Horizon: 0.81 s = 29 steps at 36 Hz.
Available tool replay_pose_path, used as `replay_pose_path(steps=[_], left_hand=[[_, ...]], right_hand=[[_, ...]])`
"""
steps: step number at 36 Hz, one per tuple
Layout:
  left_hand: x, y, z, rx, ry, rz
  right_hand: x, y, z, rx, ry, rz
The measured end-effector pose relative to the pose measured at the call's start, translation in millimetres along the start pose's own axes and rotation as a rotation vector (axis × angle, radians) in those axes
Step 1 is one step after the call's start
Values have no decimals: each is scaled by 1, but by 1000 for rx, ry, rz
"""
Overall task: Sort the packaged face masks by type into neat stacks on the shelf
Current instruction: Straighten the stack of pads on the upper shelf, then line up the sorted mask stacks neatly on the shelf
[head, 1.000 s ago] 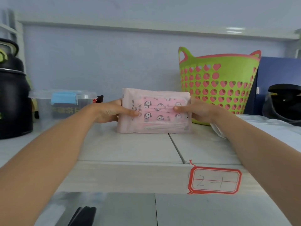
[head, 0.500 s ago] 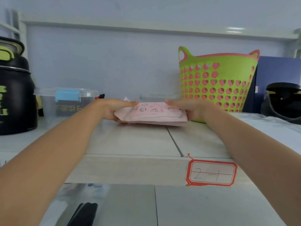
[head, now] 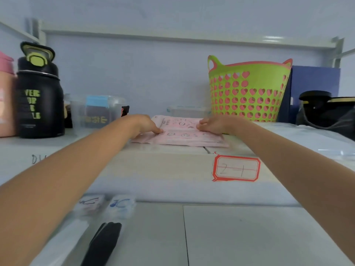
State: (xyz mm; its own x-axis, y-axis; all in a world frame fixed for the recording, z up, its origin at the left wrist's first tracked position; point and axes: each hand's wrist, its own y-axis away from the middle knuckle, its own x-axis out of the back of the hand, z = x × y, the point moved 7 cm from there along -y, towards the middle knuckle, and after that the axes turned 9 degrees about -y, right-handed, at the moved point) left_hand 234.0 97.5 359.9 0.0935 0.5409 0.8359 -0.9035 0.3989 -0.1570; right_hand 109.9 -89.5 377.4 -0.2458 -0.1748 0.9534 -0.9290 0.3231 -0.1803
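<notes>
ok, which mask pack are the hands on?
The pink cartoon-print pack lying flat on the upper shelf, not the white packs or black one below.
</notes>
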Motion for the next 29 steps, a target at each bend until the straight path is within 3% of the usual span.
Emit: replay_pose_path(steps=[5, 10, 13, 16, 20, 24, 29], left_hand=[[22, 30, 7, -116, 20, 243], [62, 98, 25, -411, 91, 567], [63, 149, 19, -553, 70, 635], [46, 189, -4, -632, 37, 564], [9, 218, -50, -598, -98, 454], [-43, 215, -100, -459, -355, 319], [-103, 194, -168, -308, -561, 72]], right_hand=[[11, 19, -12, 30, -60, 222], [42, 51, -40, 130, -189, 478], [44, 87, -67, 250, -270, 531], [27, 123, -93, 343, -350, 511], [-23, 161, -117, 408, -433, 387], [-92, 175, -123, 403, -363, 251], [-193, 161, -105, 315, -93, 19]])
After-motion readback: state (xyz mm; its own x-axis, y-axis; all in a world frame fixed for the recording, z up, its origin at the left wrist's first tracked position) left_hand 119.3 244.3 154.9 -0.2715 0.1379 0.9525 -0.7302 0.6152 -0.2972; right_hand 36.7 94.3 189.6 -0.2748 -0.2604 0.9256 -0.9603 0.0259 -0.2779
